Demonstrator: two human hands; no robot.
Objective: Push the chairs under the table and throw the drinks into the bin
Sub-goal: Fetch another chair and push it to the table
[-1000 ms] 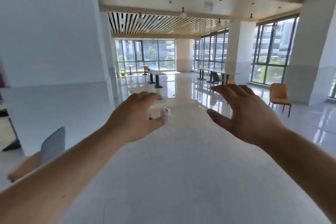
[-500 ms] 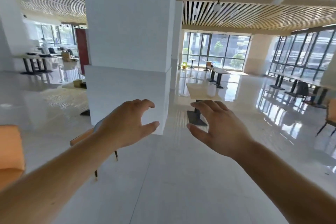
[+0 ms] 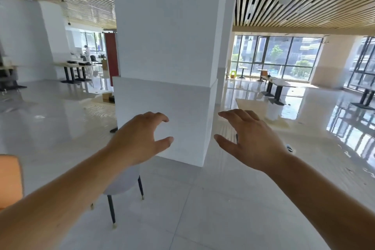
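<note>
My left hand and my right hand are stretched out in front of me, both empty with fingers curled apart. A grey chair with dark legs stands on the floor below my left forearm, which covers most of it. The edge of an orange chair shows at the far left. No drinks and no bin are in sight. A pale table top shows beyond my right hand.
A big white pillar stands straight ahead, close behind my hands. Tables with dark legs stand at the right by the windows, others at the far left. A person stands far back on the left. The floor is glossy tile.
The view has swung left: the table I stood at and its small white object have gone out of sight, the pillar now fills the middle, and the grey chair appears below my left arm.
</note>
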